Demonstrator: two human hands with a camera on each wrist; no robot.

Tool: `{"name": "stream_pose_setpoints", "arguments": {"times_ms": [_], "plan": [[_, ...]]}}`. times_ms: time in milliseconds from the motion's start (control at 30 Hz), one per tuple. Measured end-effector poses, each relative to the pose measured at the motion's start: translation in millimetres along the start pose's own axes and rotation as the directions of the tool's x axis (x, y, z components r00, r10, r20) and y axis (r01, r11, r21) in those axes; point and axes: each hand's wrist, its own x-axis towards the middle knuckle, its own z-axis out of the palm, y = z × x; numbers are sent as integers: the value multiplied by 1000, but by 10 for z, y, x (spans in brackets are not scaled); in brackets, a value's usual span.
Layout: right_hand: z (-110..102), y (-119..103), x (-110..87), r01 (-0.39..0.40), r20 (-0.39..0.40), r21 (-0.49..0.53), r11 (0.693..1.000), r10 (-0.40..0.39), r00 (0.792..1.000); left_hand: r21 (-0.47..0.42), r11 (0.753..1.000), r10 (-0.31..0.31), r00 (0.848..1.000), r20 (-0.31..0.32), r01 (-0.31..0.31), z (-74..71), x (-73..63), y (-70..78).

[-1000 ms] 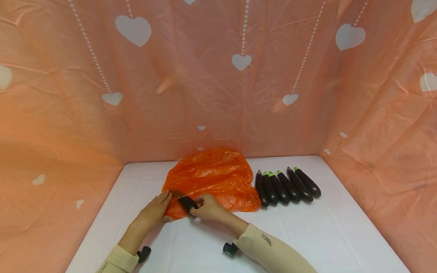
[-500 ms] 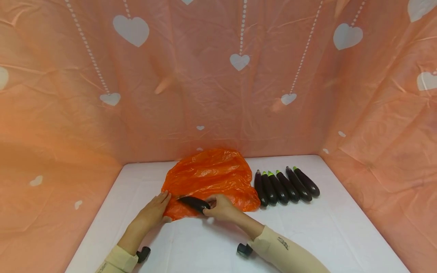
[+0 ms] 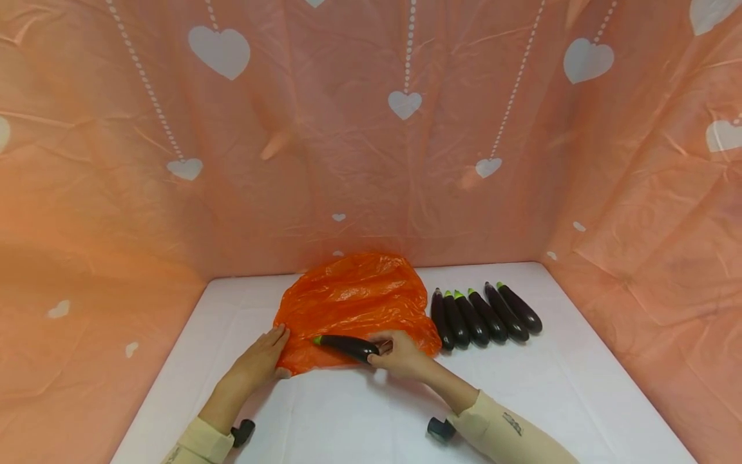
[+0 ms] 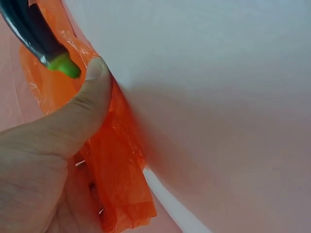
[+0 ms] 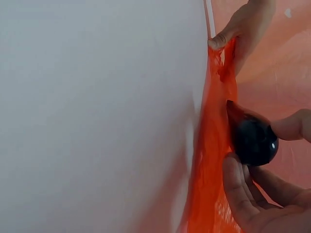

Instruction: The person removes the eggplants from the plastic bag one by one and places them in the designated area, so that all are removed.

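A dark purple eggplant (image 3: 348, 347) with a green stem end lies slanted over the front of a crumpled orange plastic bag (image 3: 359, 290) in the head view. My right hand (image 3: 401, 356) pinches its rounded end between thumb and fingers, plain in the right wrist view, where the eggplant (image 5: 252, 138) points toward the bag. My left hand (image 3: 259, 356) rests on the bag's left front edge, fingers straight and thumb apart. The left wrist view has the left thumb (image 4: 92, 94) pressed at the bag's edge, close to the green stem (image 4: 64, 65).
Several more eggplants (image 3: 478, 316) lie side by side right of the bag, the nearest one against it. The white table (image 3: 324, 419) stands within orange sheets (image 3: 371, 193) printed with white hearts. Black wrist cameras (image 3: 440, 430) sit at both sleeves.
My right hand has moved right, drawing the eggplant with it. Its far end, seen through orange plastic before, now shows bare with its green stem. The left hand has stayed in place.
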Motion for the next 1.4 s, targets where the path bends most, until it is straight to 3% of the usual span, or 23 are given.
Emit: {"name": "stream_pose_setpoints", "arguments": {"times_ms": [433, 833, 1100, 1400], "plan": [[-322, 155, -240, 26, -18, -76, 997, -28, 999, -1, 1000, -6, 1000, -2, 6, 6, 6, -12], [-640, 165, -478, 41, -60, -31, 999, -43, 997, 1, 1000, 7, 1000, -9, -7, 17, 10, -24], [-888, 218, -578, 13, -126, 67, 998, -4, 992, -14, 1000, -2, 1000, 5, 2, 24, 11, -23], [-1150, 268, -668, -23, -249, 62, 998, 38, 968, -8, 1000, 8, 1000, -1, -8, 35, 10, -22]]}}
